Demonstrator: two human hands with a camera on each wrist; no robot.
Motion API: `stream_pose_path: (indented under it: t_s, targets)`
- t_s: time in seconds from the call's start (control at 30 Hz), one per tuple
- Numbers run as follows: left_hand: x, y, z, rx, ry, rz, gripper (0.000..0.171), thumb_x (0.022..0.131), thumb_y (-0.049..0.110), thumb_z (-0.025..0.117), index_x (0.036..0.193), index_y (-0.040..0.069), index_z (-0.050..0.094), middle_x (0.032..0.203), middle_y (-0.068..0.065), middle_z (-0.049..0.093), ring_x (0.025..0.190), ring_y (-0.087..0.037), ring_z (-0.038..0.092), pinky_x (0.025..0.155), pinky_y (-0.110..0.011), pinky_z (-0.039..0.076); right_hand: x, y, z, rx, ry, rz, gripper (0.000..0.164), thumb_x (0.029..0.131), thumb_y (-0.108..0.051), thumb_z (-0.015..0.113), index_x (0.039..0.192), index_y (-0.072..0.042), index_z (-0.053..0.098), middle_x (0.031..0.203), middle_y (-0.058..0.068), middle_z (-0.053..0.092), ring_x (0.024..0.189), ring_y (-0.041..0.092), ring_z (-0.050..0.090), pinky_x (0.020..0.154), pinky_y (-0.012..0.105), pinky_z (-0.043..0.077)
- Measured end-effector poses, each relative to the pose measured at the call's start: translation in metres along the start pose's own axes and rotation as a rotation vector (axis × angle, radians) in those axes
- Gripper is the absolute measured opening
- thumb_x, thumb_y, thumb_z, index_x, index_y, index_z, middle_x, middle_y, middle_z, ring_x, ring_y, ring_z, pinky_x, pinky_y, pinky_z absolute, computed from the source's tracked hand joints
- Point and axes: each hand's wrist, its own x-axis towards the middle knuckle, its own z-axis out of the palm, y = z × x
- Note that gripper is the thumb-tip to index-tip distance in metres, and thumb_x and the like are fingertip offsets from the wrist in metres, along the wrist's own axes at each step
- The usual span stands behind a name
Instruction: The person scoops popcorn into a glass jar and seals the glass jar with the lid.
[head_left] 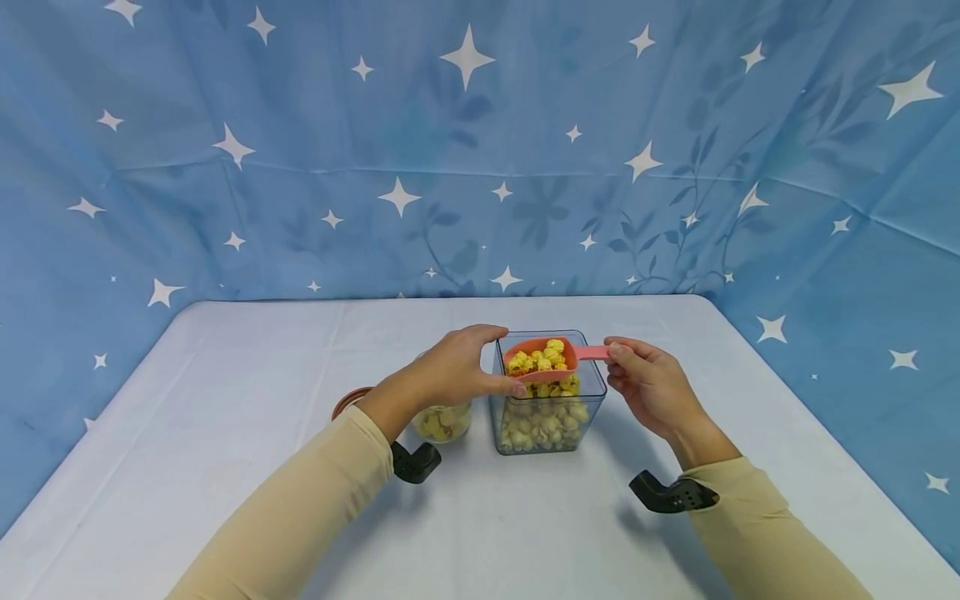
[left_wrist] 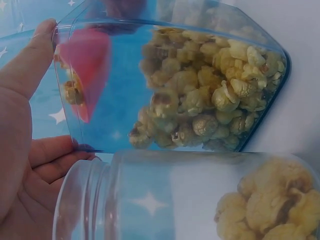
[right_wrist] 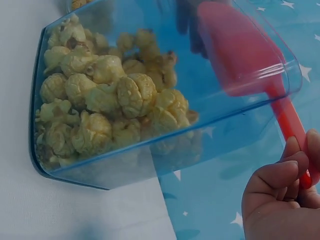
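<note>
A clear bluish plastic container [head_left: 592, 412] stands upright, partly filled with popcorn [right_wrist: 95, 100]. My left hand [head_left: 453, 367] grips its rim from the left, thumb and fingers spread across the side. Inside the container's top, a pink-red scoop [head_left: 551, 377] lies level, heaped with yellow popcorn. Its handle sticks out over the right rim, where my right hand [head_left: 652, 385] pinches it between thumb and fingers. Close beside the container, below the left hand, is an uncapped clear jar [left_wrist: 145, 192] with some popcorn in it; the left arm partly hides it in the head view.
A reddish-brown round rim [head_left: 347, 402] shows behind the left forearm, mostly hidden. White cloth covers the table [head_left: 517, 533]. A blue curtain with white stars [head_left: 420, 125] hangs behind the table's far edge.
</note>
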Motion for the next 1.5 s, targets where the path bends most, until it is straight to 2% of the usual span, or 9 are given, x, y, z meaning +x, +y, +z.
stream_pose_path:
  t_s: [0.23,0.47,0.7,0.93,1.2,1.4,1.5]
  targets:
    - [-0.001,0.0,-0.001,-0.002,0.006,0.005,0.094,0.082,0.055,0.079,0.155,0.012,0.039,0.157,-0.007,0.038,0.144,-0.026,0.033,0.113,-0.049,0.034,-0.001,-0.006,-0.003,0.08,-0.009,-0.03,0.019,0.104,-0.013,0.057,0.1,-0.015,0.075,0.087,-0.001,0.061,0.079,0.012,0.05,0.072,0.02,0.047]
    - [-0.007,-0.006,-0.003,-0.05,0.047,0.047,0.09,0.085,0.053,0.077,0.155,0.011,0.039,0.158,-0.007,0.037,0.146,-0.026,0.031,0.114,-0.048,0.032,-0.001,-0.016,0.0,0.066,-0.007,-0.079,0.019,0.104,-0.013,0.057,0.1,-0.015,0.075,0.087,0.0,0.061,0.078,0.013,0.05,0.073,0.02,0.047]
    - [-0.028,-0.026,-0.019,-0.094,0.138,0.029,0.086,0.086,0.051,0.076,0.155,0.014,0.039,0.157,-0.004,0.038,0.146,-0.025,0.03,0.114,-0.051,0.031,0.004,-0.026,0.013,0.053,-0.039,-0.122,0.017,0.104,-0.011,0.056,0.103,-0.013,0.073,0.088,0.001,0.059,0.08,0.013,0.049,0.073,0.021,0.046]
    - [-0.044,-0.048,-0.025,-0.114,0.174,0.025,0.086,0.086,0.046,0.078,0.154,0.009,0.039,0.156,-0.008,0.04,0.142,-0.033,0.036,0.112,-0.054,0.034,0.008,-0.031,0.027,0.017,-0.064,-0.138,0.015,0.104,-0.011,0.056,0.105,-0.014,0.071,0.089,0.001,0.059,0.081,0.014,0.048,0.074,0.02,0.047]
    - [-0.054,-0.066,-0.018,-0.162,0.173,-0.019,0.09,0.083,0.048,0.079,0.155,0.011,0.039,0.156,-0.009,0.04,0.138,-0.039,0.041,0.109,-0.056,0.037,0.014,-0.037,0.043,-0.032,-0.108,-0.158,0.015,0.104,-0.008,0.054,0.107,-0.01,0.069,0.088,0.002,0.056,0.08,0.015,0.047,0.074,0.023,0.047]
    - [-0.056,-0.079,-0.006,-0.294,0.175,-0.018,0.097,0.078,0.043,0.085,0.154,0.009,0.035,0.155,-0.011,0.041,0.138,-0.038,0.041,0.112,-0.053,0.034,0.017,-0.038,0.054,-0.052,-0.108,-0.147,0.017,0.103,-0.006,0.054,0.105,-0.008,0.071,0.087,0.004,0.056,0.078,0.015,0.048,0.072,0.023,0.048]
    - [-0.055,-0.082,0.001,-0.333,0.172,-0.042,0.1,0.077,0.042,0.087,0.155,0.009,0.034,0.155,-0.01,0.041,0.139,-0.037,0.04,0.112,-0.056,0.033,0.018,-0.038,0.058,-0.087,-0.108,-0.147,0.016,0.103,-0.006,0.054,0.109,-0.002,0.068,0.086,0.004,0.055,0.078,0.015,0.048,0.071,0.024,0.047]
